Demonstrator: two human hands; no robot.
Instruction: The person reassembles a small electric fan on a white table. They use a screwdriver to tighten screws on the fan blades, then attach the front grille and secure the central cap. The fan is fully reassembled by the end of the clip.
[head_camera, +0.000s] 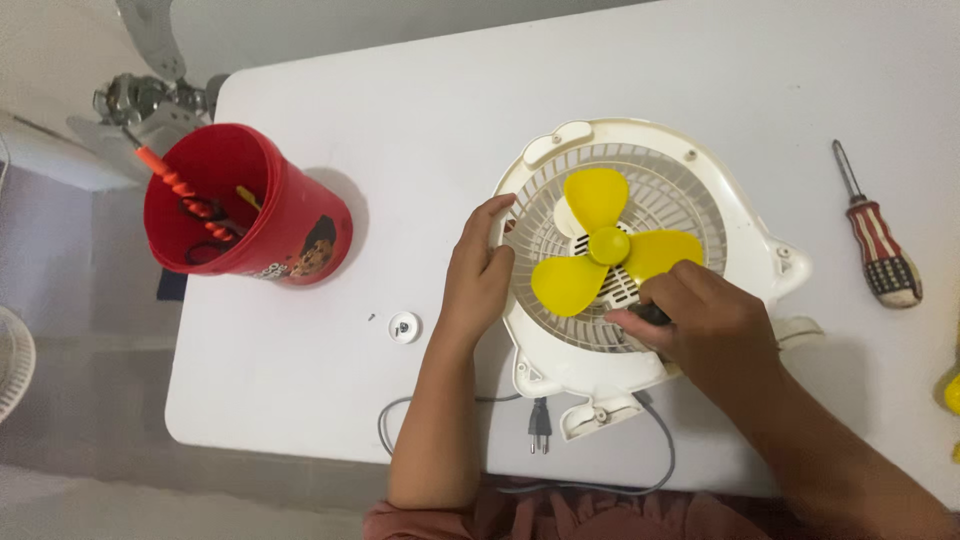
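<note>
Head view. Left hand (478, 275): partly open, fingers curled over the left rim of the round white plastic fan housing (745, 215), thumb and fingertips touching its grille; forearm reaches up from the near worktop edge. Right hand (705, 320): closed around a small dark object, too hidden to identify, pressed on the grille just below the yellow three-blade propeller (603, 245); forearm enters from the lower right. Fan housing lies flat, face up, mid white worktop (400, 100). Grey power cord with plug (539, 428) at the near edge. Small white round cap (404, 326) left of the left hand. Red plastic cup (300, 225) holding tools, far left. Striped-handle screwdriver (880, 245), far right, well apart.
</note>
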